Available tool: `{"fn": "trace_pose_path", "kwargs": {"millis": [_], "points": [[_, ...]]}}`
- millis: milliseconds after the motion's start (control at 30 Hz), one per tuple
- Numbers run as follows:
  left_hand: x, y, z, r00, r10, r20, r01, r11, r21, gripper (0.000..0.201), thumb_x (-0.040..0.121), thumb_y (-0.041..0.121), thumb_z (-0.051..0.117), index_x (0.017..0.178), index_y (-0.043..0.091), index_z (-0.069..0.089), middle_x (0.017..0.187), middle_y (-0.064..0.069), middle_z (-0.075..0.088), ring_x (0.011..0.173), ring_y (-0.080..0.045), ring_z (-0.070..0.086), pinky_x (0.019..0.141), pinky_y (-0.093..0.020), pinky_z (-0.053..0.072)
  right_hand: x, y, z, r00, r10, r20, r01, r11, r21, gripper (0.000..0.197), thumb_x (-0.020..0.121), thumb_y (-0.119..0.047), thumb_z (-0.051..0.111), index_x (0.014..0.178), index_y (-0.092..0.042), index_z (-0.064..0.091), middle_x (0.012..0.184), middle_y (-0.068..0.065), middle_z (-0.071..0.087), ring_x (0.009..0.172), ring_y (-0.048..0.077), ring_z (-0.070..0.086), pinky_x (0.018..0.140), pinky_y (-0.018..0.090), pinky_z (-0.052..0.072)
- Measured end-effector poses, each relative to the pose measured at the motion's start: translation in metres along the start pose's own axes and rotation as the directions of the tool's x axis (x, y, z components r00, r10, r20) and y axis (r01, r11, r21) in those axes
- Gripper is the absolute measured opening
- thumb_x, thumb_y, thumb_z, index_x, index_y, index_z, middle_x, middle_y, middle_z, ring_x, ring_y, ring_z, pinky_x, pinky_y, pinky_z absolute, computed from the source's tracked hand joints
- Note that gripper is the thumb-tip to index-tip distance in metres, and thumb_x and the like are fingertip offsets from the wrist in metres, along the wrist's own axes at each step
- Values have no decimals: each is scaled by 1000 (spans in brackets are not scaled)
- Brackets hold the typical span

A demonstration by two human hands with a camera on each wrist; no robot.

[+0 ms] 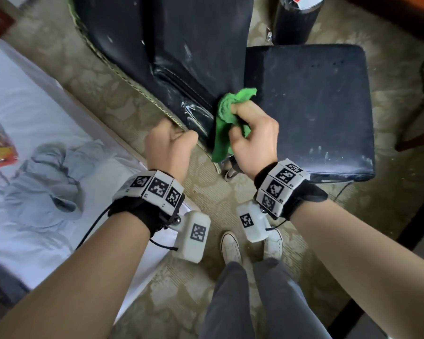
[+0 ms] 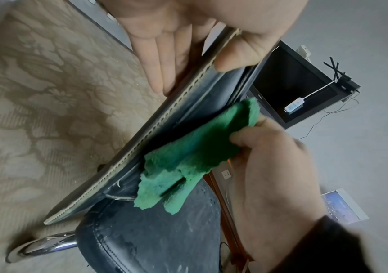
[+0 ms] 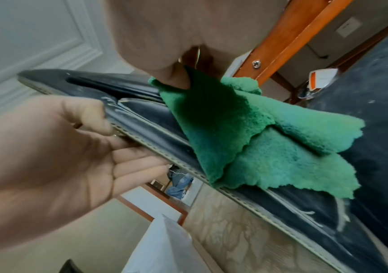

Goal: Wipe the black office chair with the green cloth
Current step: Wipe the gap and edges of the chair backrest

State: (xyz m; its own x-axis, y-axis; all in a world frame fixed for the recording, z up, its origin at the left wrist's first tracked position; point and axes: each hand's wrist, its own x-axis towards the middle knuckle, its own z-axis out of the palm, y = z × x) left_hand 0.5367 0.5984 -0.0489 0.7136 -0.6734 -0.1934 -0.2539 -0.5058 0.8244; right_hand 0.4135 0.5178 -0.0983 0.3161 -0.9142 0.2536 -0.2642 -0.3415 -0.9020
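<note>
The black office chair has a dusty backrest leaning toward me and a flat seat to its right. My left hand holds the backrest's stitched top edge, thumb on the front and straight fingers behind it. My right hand grips the bunched green cloth and presses it on the backrest's front near that edge. The wrist views show the cloth draped over the black padding above the seat.
A bed with a white sheet and a grey garment lies at the left. A black cylinder stands behind the seat. My white shoes are on patterned carpet. A chrome chair leg and a dark screen show.
</note>
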Motion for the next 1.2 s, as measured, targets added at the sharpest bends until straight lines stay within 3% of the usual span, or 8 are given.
{"fn": "trace_pose_path", "kwargs": {"millis": [167, 267, 367, 467, 667, 867, 1000, 1200], "points": [[-2, -5, 7, 1000, 7, -4, -7, 999, -41, 29, 63, 31, 58, 66, 14, 34, 55, 10, 36, 58, -19, 34, 61, -33, 34, -10, 19, -6, 995, 90, 52, -88, 995, -52, 32, 70, 6, 57, 99, -2, 68, 91, -2, 58, 83, 5, 48, 78, 13, 39], [-2, -5, 14, 998, -31, -46, 27, 996, -85, 48, 65, 61, 64, 71, 18, 43, 66, 12, 54, 77, -25, 63, 80, -45, 54, -18, 22, -13, 995, 8, 102, 10, 985, -172, 25, 77, -8, 62, 99, -4, 71, 106, 10, 57, 99, 21, 48, 87, 15, 36], [1, -1, 21, 990, -67, -122, 49, 988, -146, 61, 63, 78, 67, 82, 21, 62, 81, 10, 64, 89, -17, 67, 85, -46, 57, -22, 25, -17, 983, -107, 148, 143, 955, -261, 26, 84, -18, 63, 104, -4, 71, 125, 19, 49, 114, 32, 46, 98, 39, 40], [5, 5, 24, 981, -98, -169, 74, 987, -143, 63, 61, 82, 68, 82, 22, 68, 82, 10, 70, 85, -9, 67, 79, -43, 60, -23, 29, -10, 973, -177, 151, 210, 947, -242, 30, 89, -21, 66, 110, 0, 68, 135, 23, 46, 123, 34, 46, 103, 46, 41], [4, 13, 26, 979, -91, -185, 70, 991, -116, 36, 70, 69, 73, 62, 37, 59, 64, 41, 60, 78, -2, 65, 78, -44, 60, -15, 24, 4, 981, -193, 3, 192, 969, -156, 20, 85, 2, 62, 105, 3, 66, 107, 16, 59, 95, 29, 58, 77, 30, 50], [8, 7, 28, 977, -54, -204, 38, 996, -82, 41, 67, 78, 66, 62, 37, 64, 73, 17, 72, 81, -13, 70, 75, -45, 60, -7, 27, 7, 967, -252, -49, 241, 956, -167, 15, 84, 5, 63, 97, 2, 70, 97, 15, 62, 87, 30, 57, 83, 20, 41], [9, 6, 28, 974, -78, -213, 58, 994, -97, 40, 66, 76, 68, 59, 37, 62, 69, 22, 69, 82, -15, 70, 75, -47, 60, -10, 39, 10, 977, -206, -57, 195, 969, -154, 10, 83, 6, 65, 92, 3, 70, 92, 14, 62, 83, 29, 56, 81, 14, 38], [8, 5, 29, 976, -76, -205, 61, 995, -83, 54, 65, 80, 65, 64, 25, 65, 65, 9, 67, 75, -21, 68, 73, -46, 60, -16, 50, 2, 999, -44, -23, 40, 988, -150, 11, 76, 6, 67, 80, -3, 62, 84, 5, 60, 76, 16, 53, 68, 25, 47]]}}
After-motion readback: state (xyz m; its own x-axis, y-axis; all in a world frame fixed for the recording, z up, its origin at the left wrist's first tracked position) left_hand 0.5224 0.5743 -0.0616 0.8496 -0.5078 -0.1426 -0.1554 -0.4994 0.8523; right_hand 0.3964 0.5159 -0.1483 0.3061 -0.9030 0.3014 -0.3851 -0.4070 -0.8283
